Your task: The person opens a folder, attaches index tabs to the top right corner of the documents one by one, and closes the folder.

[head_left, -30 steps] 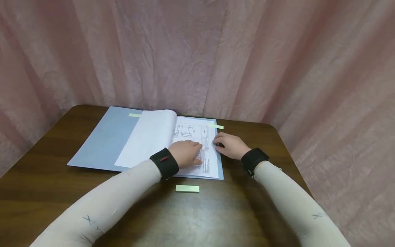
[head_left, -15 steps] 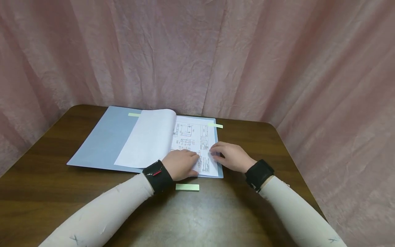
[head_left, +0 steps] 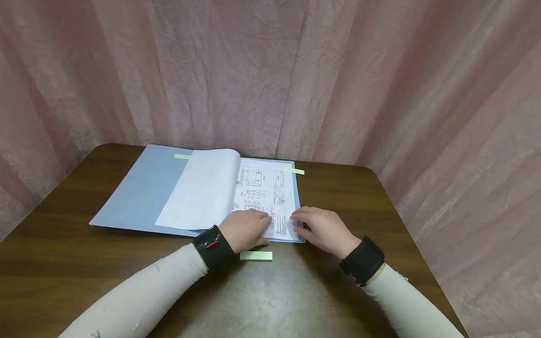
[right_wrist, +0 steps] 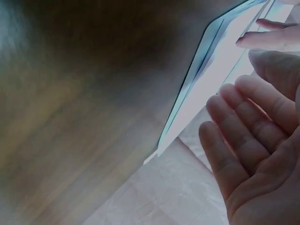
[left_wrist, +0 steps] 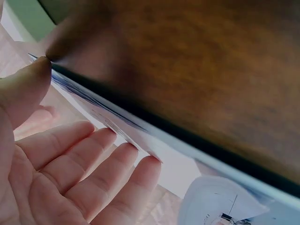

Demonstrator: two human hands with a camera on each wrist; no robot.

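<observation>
An open blue folder [head_left: 139,192] is seen lying on the brown wooden table [head_left: 84,263], with a stack of printed technical drawings [head_left: 264,197] on its right half and one white sheet [head_left: 203,190] turned over to the left. The left hand [head_left: 247,229] is laid flat on the near corner of the drawings, its fingers [left_wrist: 93,164] straight and held side by side, nothing being pinched. The right hand [head_left: 323,229] is rested at the near right edge of the stack, fingers [right_wrist: 239,140] relaxed and slightly spread; whether a sheet edge is being caught by the fingertips cannot be told.

A pale green sticky-note pad [head_left: 256,256] is placed on the table just in front of the folder, near the left wrist. Two green tabs are already stuck at the far edge, one on the left side [head_left: 182,156] and one on the right [head_left: 294,171]. By this evidence the marking of pages is judged to be partly done, with the sheets under the hands yet to be worked through.
</observation>
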